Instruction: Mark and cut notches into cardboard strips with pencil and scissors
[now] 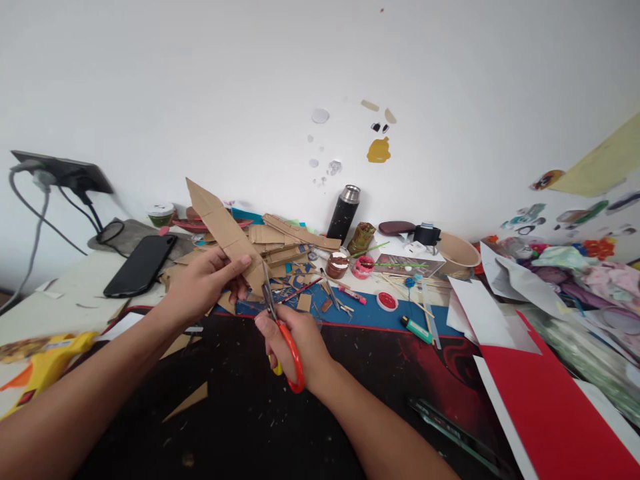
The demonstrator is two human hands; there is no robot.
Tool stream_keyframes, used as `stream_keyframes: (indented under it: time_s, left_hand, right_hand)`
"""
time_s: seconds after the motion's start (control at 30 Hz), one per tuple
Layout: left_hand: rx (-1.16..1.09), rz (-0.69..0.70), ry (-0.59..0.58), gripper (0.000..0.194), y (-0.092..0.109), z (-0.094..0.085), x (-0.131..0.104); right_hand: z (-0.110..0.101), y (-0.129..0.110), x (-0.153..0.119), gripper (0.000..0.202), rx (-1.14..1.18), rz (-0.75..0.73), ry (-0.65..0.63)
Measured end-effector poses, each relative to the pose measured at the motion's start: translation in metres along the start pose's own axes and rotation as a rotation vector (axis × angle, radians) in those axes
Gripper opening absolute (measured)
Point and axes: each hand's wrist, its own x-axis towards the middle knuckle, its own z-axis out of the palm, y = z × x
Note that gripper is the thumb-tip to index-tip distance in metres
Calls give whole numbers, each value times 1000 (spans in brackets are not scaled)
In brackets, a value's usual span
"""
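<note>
My left hand (213, 277) grips a long strip of brown cardboard (220, 223), thumb on top, its pointed end tilted up to the left. In my right hand (300, 337) is a pair of scissors (295, 363) with red and yellow handles. The scissor blades meet the lower right end of the cardboard; I cannot tell how far they are parted. Below my hands a thin triangular cardboard offcut (187, 402) lies on the black mat (240, 427). Behind them sits a heap of cardboard scraps (285, 237).
A phone (140, 265) and a yellow glue gun (50, 367) lie at the left. Along the back stand a black flask (345, 213) and paint jars (339, 262). A utility knife (455, 430) and red card (560, 407) are on the right.
</note>
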Motion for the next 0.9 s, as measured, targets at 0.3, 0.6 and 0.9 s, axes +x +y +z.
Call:
stream_keyframes:
  time_s: [0.3,0.6,0.9]
  left_hand:
    - [1,-26,-3,48,-1,-1,0]
    - [32,-11,37,47,-4,1,-1]
    - [-19,-37,90,57,-4,5,-3]
  right_hand:
    - [-2,-5,-1,39,-67,17,13]
    - [-5,-6,0,48,-108,34,13]
    - [-5,-12,-1,47,-140,45,57]
